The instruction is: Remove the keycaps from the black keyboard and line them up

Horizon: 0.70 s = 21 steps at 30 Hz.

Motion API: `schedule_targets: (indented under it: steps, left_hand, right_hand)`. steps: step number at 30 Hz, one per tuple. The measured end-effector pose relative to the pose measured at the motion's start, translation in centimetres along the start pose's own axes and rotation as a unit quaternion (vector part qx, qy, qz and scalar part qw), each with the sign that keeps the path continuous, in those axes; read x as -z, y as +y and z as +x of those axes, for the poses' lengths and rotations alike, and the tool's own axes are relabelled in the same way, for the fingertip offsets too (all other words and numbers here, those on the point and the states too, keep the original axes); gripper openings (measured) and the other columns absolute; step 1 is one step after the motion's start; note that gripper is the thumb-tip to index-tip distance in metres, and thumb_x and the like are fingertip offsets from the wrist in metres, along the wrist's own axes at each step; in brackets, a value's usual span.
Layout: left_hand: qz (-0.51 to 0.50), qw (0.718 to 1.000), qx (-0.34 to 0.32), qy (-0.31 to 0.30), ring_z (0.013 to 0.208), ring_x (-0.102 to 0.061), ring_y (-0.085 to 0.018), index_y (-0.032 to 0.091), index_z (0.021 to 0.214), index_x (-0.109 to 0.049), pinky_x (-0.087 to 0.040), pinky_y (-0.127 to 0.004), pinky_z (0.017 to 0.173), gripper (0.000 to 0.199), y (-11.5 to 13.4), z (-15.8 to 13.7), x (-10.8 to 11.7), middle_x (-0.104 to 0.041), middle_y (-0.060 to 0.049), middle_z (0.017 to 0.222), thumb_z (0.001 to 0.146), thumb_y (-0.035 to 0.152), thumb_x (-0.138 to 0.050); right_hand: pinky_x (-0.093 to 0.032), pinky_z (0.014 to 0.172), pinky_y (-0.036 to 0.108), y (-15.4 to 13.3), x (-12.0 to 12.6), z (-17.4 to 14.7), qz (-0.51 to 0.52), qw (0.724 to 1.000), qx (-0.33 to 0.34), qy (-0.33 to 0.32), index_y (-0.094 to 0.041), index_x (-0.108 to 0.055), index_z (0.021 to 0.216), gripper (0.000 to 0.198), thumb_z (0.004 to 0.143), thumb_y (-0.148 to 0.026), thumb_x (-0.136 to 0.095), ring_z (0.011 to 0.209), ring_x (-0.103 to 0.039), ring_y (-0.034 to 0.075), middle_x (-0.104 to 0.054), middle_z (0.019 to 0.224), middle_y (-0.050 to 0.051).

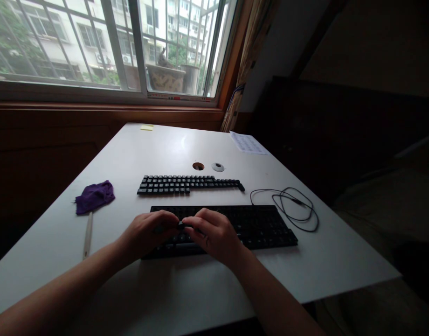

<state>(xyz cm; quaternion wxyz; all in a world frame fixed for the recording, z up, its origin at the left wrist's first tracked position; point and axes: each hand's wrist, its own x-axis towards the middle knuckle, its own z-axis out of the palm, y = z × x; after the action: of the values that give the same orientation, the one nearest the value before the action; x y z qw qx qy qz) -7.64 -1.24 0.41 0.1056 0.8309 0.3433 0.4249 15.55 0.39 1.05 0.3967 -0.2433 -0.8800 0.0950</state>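
Bare forearms (92, 275) are leading to the left hand (146, 233) and right hand (217, 235), whose fingers are narrowly pinching a small black keycap (181, 225) over the nine-o'clock side of the keyboard (261, 226). Likely light, stiff and slippery, it is favouring a grip on its sidewalls.

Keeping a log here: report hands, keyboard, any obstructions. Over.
Left hand, right hand: fingers meeting at small dark piece over left part of keyboard, grip unclear. Loose keycaps in rows beyond. Cable looped at right, apart from hands.
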Motion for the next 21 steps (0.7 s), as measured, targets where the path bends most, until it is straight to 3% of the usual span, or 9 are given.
schedule_targets:
  steps: [21]
  left_hand:
    - [-0.002, 1.0, -0.017, 0.002, 0.067, -0.071, -0.011, 0.016, 0.097, -0.065, -0.056, -0.016, 0.065, 0.013, -0.21, -0.07, -0.03, -0.075, -0.003, 0.083, 0.089, 0.025, -0.065]
  right_hand:
    - [-0.049, 0.068, 0.026, -0.02, 0.04, -0.04, -0.025, 0.999, 0.024, 0.016, -0.019, -0.069, 0.109, 0.019, 0.093, -0.023, -0.061, 0.072, -0.06, 0.013, -0.066, 0.081, 0.003]
